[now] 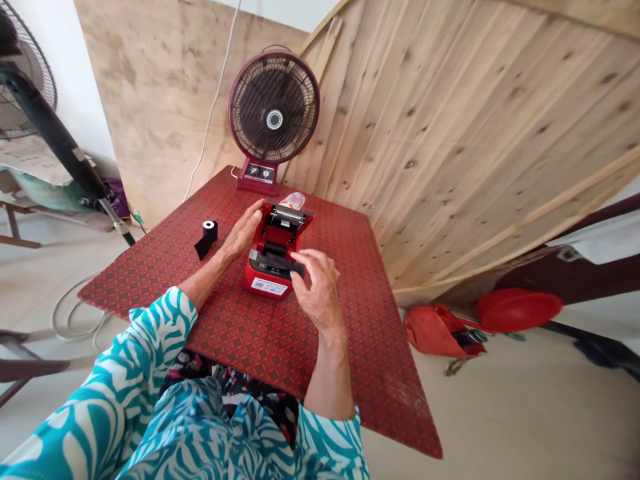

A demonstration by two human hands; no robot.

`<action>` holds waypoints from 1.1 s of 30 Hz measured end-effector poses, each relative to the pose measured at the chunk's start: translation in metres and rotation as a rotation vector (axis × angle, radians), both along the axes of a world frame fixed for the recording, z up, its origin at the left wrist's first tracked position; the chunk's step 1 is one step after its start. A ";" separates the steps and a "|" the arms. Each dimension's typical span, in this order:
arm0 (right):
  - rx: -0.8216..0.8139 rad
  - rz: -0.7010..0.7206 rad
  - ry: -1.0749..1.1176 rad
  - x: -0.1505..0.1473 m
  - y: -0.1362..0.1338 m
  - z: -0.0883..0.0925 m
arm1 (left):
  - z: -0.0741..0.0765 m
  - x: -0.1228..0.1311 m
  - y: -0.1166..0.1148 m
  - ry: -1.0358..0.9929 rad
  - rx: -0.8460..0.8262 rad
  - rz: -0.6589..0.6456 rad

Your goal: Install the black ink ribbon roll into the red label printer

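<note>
A small red printer (274, 257) sits in the middle of the red patterned table (260, 333) with its lid tilted open toward the far side. My left hand (243, 230) rests flat against the printer's left side, fingers stretched out. My right hand (316, 285) hovers at the printer's near right corner, fingers curled and touching the black front edge. A black ribbon roll (208, 235) with a loose strip lies on the table to the left of my left hand.
A dark red table fan (273, 117) stands at the table's far edge, a plastic bottle (293, 199) behind the printer. Wooden boards (475, 133) lean at the right. A red bag (434, 330) and red basin (517, 309) lie on the floor. A standing fan (30, 87) is at left.
</note>
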State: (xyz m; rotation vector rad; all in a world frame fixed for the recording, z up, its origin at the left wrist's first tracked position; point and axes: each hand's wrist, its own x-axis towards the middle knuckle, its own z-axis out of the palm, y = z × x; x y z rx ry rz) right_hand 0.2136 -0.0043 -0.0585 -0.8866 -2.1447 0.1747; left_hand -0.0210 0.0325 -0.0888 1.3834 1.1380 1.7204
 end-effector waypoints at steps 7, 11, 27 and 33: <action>0.081 -0.077 -0.134 -0.003 -0.008 0.009 | 0.010 0.005 -0.007 -0.008 -0.014 -0.017; 0.167 -0.099 -0.158 -0.010 -0.006 0.005 | 0.009 0.003 -0.006 0.013 -0.017 -0.008; 0.304 0.022 -0.049 -0.015 -0.009 0.002 | -0.001 -0.003 -0.007 0.052 0.016 0.024; 0.262 0.074 -0.119 -0.006 -0.013 0.007 | -0.002 -0.004 -0.008 0.093 0.041 0.056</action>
